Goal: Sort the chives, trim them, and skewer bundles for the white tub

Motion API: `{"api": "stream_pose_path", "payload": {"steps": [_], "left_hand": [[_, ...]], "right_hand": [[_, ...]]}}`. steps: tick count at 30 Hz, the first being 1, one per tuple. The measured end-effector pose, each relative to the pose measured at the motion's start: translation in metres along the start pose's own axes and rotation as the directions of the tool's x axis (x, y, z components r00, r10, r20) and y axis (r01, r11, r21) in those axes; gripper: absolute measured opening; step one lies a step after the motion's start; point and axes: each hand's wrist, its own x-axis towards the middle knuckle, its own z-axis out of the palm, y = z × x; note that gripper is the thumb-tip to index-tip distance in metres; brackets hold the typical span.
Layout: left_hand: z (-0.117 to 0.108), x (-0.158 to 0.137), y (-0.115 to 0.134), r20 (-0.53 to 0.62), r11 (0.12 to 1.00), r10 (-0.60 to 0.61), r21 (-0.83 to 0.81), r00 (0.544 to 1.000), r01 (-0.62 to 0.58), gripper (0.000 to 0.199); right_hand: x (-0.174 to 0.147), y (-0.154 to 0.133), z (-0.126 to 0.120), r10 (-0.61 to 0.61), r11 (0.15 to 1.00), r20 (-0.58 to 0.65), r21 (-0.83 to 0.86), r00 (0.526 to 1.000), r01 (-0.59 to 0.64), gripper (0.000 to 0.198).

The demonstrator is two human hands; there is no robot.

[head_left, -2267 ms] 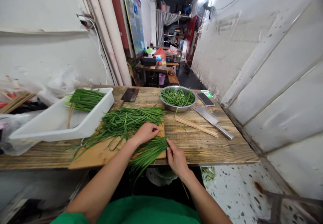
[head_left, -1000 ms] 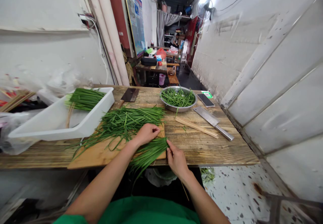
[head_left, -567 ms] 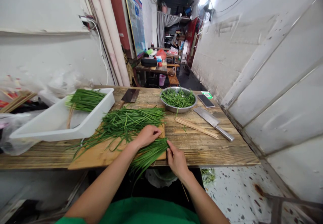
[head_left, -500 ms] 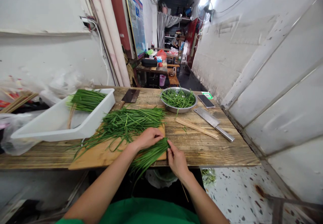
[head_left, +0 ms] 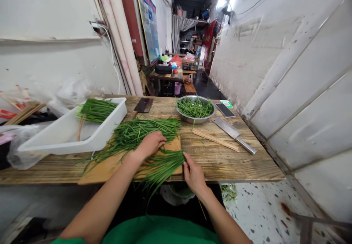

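Grasps the gathered end of a small bunch of green chives [head_left: 165,165] in the right hand [head_left: 194,174], between thumb and index finger. Finds that bunch leftward from this grip, across the front right corner of the cutting board [head_left: 101,172], with its long axis slanting from the gathered end toward the left and the body, fanning out and drooping past the front edge of the counter [head_left: 214,159]. Holds the left hand [head_left: 150,144] just beyond the bunch, on its far side, with thumb and fingertips drawn together over the near edge of the bigger heap of chives [head_left: 140,130]. Cannot tell from this angle about any strand pinched there. Touches the bunch most surely with the right hand; lies nearer the heap with the left. Seems to hinge on the place of the left fingertips between heap and bunch, with the gathered end off to their right and nearer the body. Leaves the thin sticks [head_left: 216,140] well apart from the left hand, farther right on the counter.
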Motion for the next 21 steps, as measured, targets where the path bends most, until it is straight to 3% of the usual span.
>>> {"api": "stream_pose_path", "payload": {"steps": [8, 17, 21], "left_hand": [[0.003, 0.009, 0.015, 0.008, 0.992, -0.016, 0.122, 1.0, 0.015, 0.021], [0.018, 0.011, 0.04, -0.049, 0.956, -0.145, -0.263, 0.988, 0.127, 0.023], [0.025, 0.016, 0.04, -0.041, 0.947, -0.174, -0.28, 0.984, 0.156, 0.022]], "right_hand": [[0.001, -0.001, -0.002, -0.002, 1.0, 0.004, -0.016, 1.0, 0.002, 0.041], [0.001, -0.002, -0.003, 0.004, 1.0, 0.008, -0.01, 1.0, -0.004, 0.041], [0.001, -0.001, -0.003, 0.006, 1.0, 0.02, -0.009, 1.0, -0.005, 0.041]]}}
